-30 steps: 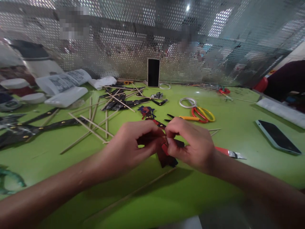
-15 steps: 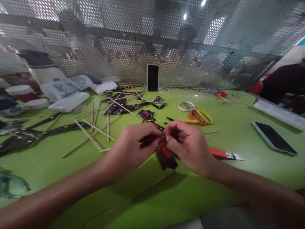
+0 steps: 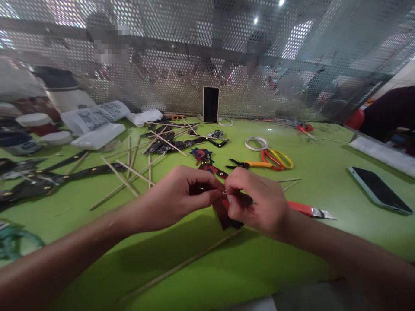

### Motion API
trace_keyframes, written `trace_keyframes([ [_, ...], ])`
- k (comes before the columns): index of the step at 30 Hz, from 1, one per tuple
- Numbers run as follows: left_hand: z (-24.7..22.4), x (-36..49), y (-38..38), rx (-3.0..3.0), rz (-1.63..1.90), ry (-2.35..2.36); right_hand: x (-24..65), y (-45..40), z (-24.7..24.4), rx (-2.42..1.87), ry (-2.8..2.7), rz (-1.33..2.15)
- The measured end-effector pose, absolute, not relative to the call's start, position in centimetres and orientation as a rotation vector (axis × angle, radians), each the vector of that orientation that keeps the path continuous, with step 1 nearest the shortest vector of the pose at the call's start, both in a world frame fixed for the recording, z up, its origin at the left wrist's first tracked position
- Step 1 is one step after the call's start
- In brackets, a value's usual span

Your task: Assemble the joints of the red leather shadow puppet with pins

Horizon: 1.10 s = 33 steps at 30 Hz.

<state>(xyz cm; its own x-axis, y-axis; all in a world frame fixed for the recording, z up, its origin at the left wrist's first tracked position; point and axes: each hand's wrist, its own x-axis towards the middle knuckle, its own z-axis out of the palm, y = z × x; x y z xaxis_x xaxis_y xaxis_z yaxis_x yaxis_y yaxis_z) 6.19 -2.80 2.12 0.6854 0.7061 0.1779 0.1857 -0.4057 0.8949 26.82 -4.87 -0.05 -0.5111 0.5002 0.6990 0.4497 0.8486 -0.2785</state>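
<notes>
A jointed flat puppet (image 3: 223,215) in dark red, black and blue lies under my fingers, its blue-and-red head (image 3: 201,156) pointing away and gold-coloured fasteners at its joints. Over its middle, my left hand (image 3: 181,196) is closed in a pinch. My right hand (image 3: 259,203) meets it fingertip to fingertip, also pinching. A tiny pale bit shows between the fingertips, too small to name. Both hands hide the puppet's middle. A long thin stick (image 3: 181,265) runs from the puppet's lower end toward the table's near edge.
Loose wooden sticks (image 3: 119,176) and black jointed puppet pieces (image 3: 48,183) lie to the left. Pliers (image 3: 259,164), a white tape ring (image 3: 256,143), a red-handled cutter (image 3: 301,208) and a phone (image 3: 379,190) lie right. Another phone (image 3: 210,105) stands against the perforated metal screen.
My hands have shifted slightly over the puppet, and my right hand has turned a little, its fingertips now lower. The whole view has moved slightly.
</notes>
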Motion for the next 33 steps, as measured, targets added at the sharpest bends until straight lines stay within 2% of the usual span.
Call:
trace_keyframes([
  [3,2.1,6.0,-2.6,1.914,0.68,0.68,26.6,-5.0,-0.3,-0.707,-2.166,0.141],
  [8,1.5,6.4,-2.7,1.873,0.768,0.749,25.5,-5.9,0.1,-0.967,-1.812,0.816],
  [11,1.2,6.7,-2.8,1.935,0.806,0.809,25.1,-6.3,0.5,-1.107,-1.648,0.983],
  [17,1.3,6.5,-2.6,1.928,0.779,0.841,25.8,-5.5,0.3,-1.019,-1.827,0.844],
  [23,2.0,5.7,-1.8,1.851,0.576,0.704,27.1,-4.1,0.1,-0.734,-2.262,0.197],
  [26,2.1,5.6,-1.6,1.787,0.51,0.664,27.1,-4.3,-0.3,-0.688,-2.291,0.036],
  [29,1.9,5.7,-1.7,1.814,0.556,0.692,26.6,-4.6,-0.5,-0.796,-2.19,0.189],
  [33,1.2,6.2,-2.1,1.941,0.721,0.805,25.5,-5.1,-0.2,-1.028,-1.876,0.765],
])
